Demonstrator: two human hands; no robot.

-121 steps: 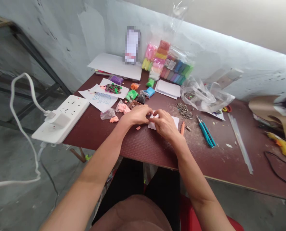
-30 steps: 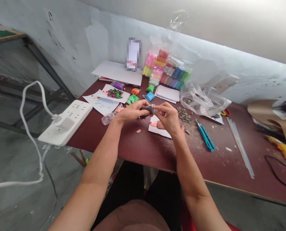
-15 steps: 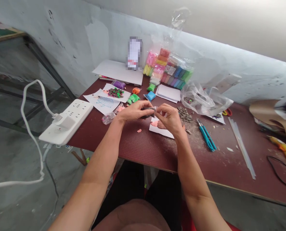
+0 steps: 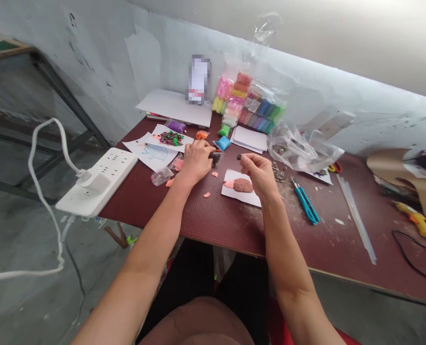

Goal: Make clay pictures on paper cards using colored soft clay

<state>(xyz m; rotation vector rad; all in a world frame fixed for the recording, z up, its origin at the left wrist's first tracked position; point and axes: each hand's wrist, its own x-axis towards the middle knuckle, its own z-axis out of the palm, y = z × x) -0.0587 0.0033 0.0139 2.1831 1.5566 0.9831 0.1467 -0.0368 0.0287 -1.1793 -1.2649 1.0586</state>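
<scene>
My right hand (image 4: 259, 171) pinches a small dark lump of clay (image 4: 239, 157) between thumb and fingertips, above the table. My left hand (image 4: 197, 162) is low over the table with its fingers curled on a clear packet of dark clay (image 4: 217, 158); part of the packet is hidden by the fingers. Below my right hand, a white card (image 4: 230, 192) bears a flat brown clay oval (image 4: 242, 185) with a pink clay piece (image 4: 229, 184) at its left end. Two pink clay scraps lie left of the card, one being a small flat bit (image 4: 207, 195).
Teal snips (image 4: 307, 203), clear glue sticks (image 4: 358, 220) and a yellow glue gun (image 4: 416, 218) lie to the right. Bagged coloured clay (image 4: 261, 112) leans at the wall. A white power strip (image 4: 98, 184) sits on the left, near a drawing (image 4: 153, 152).
My hands have moved apart. The right now has a dark clay lump, while the left has carried the packet down and slightly left. The brown clay on the card is uncovered.
</scene>
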